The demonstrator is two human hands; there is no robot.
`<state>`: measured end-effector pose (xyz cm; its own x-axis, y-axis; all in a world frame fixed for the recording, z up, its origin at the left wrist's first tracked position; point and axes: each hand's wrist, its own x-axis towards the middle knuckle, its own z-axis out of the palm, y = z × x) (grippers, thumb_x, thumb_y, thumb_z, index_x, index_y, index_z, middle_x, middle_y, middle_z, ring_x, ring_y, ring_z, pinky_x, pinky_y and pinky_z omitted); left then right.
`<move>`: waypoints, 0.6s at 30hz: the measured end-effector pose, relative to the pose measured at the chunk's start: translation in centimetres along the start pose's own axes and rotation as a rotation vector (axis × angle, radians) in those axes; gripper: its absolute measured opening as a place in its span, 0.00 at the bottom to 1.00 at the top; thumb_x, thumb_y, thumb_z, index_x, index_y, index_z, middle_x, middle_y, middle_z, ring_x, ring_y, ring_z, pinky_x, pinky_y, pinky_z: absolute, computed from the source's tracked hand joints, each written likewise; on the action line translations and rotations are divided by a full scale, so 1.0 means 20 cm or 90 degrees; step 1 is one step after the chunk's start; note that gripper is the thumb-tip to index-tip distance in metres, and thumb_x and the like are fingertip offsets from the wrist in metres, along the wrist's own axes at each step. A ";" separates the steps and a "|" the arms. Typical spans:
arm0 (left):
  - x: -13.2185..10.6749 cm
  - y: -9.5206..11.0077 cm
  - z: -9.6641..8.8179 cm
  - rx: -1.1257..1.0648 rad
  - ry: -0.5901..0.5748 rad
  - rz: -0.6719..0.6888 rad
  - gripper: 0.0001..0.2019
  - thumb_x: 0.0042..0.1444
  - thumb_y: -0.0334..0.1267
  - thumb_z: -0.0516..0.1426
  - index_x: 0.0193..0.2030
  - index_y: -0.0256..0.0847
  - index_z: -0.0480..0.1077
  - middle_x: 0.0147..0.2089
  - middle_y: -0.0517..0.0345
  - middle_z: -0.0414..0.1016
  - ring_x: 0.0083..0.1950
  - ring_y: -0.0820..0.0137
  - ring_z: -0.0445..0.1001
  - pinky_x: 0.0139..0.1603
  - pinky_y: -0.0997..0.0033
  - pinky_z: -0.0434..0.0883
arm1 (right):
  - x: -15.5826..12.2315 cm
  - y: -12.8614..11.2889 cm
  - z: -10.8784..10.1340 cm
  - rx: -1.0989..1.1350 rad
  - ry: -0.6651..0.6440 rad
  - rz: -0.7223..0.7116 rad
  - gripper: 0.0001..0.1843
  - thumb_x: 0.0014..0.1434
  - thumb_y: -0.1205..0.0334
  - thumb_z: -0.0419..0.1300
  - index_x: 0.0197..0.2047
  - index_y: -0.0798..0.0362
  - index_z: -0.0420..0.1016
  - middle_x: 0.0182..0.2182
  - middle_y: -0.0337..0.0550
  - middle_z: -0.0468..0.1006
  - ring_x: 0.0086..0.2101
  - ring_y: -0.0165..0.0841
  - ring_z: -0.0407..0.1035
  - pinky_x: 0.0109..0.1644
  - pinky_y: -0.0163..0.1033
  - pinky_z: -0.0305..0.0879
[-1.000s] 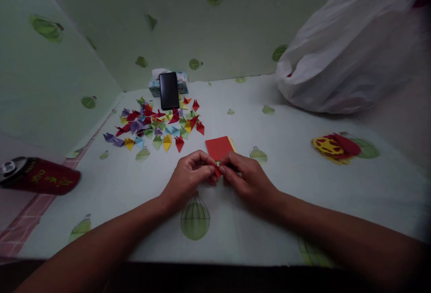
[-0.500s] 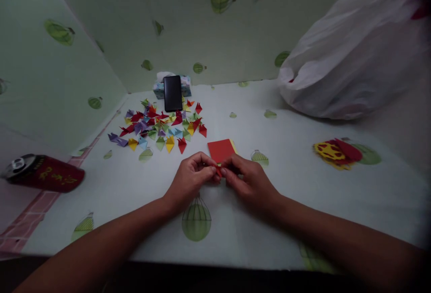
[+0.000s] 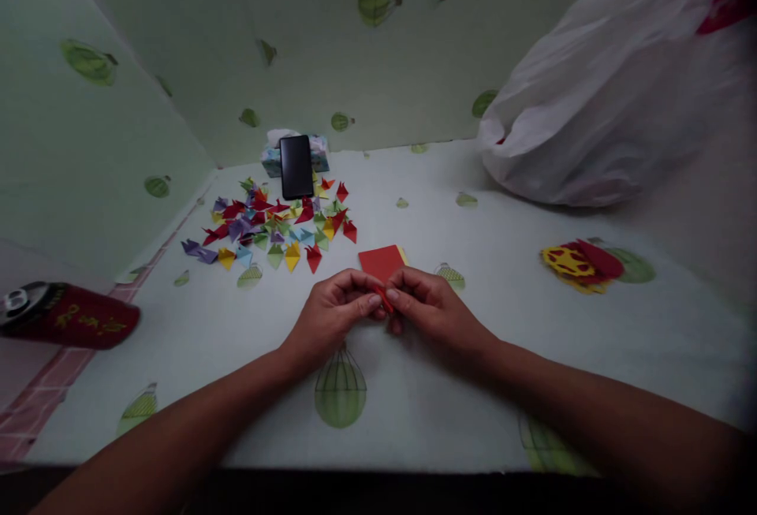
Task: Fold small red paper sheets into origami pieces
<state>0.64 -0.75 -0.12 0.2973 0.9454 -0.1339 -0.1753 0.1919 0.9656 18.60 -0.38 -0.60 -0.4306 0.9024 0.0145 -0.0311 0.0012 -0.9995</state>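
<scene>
Between my fingertips is a small folded piece of red paper (image 3: 385,300), mostly covered by the fingers. My left hand (image 3: 338,306) pinches it from the left, thumb on top. From the other side my right hand (image 3: 431,304) is closed on it with thumb and index finger. Just beyond my hands lies a stack of square paper (image 3: 382,260), red on top with a yellow edge showing at the right. Farther back to the left, many small folded paper cranes (image 3: 275,233) in several colours are spread over the table.
A phone (image 3: 296,167) leans against a tissue box (image 3: 270,160) behind the cranes. At the left edge lies a red drink can (image 3: 83,315). Yellow and red paper cut-outs (image 3: 576,264) rest on the right, and a large white plastic bag (image 3: 568,136) stands behind them.
The view has shifted slightly, so things sit a little farther left. My fingers have moved a little around the red paper, which now shows as a narrow slanted strip.
</scene>
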 end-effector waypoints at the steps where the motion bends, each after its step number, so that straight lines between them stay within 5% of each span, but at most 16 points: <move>1: 0.00 0.00 0.00 0.004 0.000 -0.001 0.10 0.51 0.37 0.68 0.37 0.36 0.74 0.29 0.58 0.79 0.32 0.74 0.78 0.38 0.74 0.74 | 0.00 0.00 0.00 -0.001 0.001 -0.002 0.11 0.63 0.56 0.58 0.31 0.53 0.68 0.25 0.37 0.73 0.24 0.27 0.67 0.31 0.35 0.63; 8: 0.00 -0.01 -0.01 0.028 -0.007 0.013 0.08 0.53 0.36 0.66 0.37 0.35 0.75 0.30 0.58 0.79 0.32 0.74 0.77 0.38 0.74 0.74 | -0.01 -0.01 0.01 -0.025 0.022 0.004 0.11 0.62 0.59 0.59 0.30 0.54 0.69 0.23 0.36 0.72 0.22 0.26 0.65 0.28 0.34 0.60; 18: 0.00 0.00 -0.01 0.047 0.009 0.019 0.08 0.54 0.36 0.66 0.38 0.35 0.76 0.30 0.58 0.79 0.32 0.72 0.77 0.39 0.71 0.75 | 0.01 0.06 0.00 0.143 -0.019 0.029 0.14 0.63 0.53 0.63 0.32 0.54 0.70 0.26 0.36 0.75 0.23 0.26 0.69 0.31 0.35 0.66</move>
<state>0.45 -0.78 -0.19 0.2796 0.9540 -0.1082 -0.1132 0.1447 0.9830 18.53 -0.25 -1.71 -0.4625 0.8862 -0.0262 -0.2096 -0.1380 -0.9680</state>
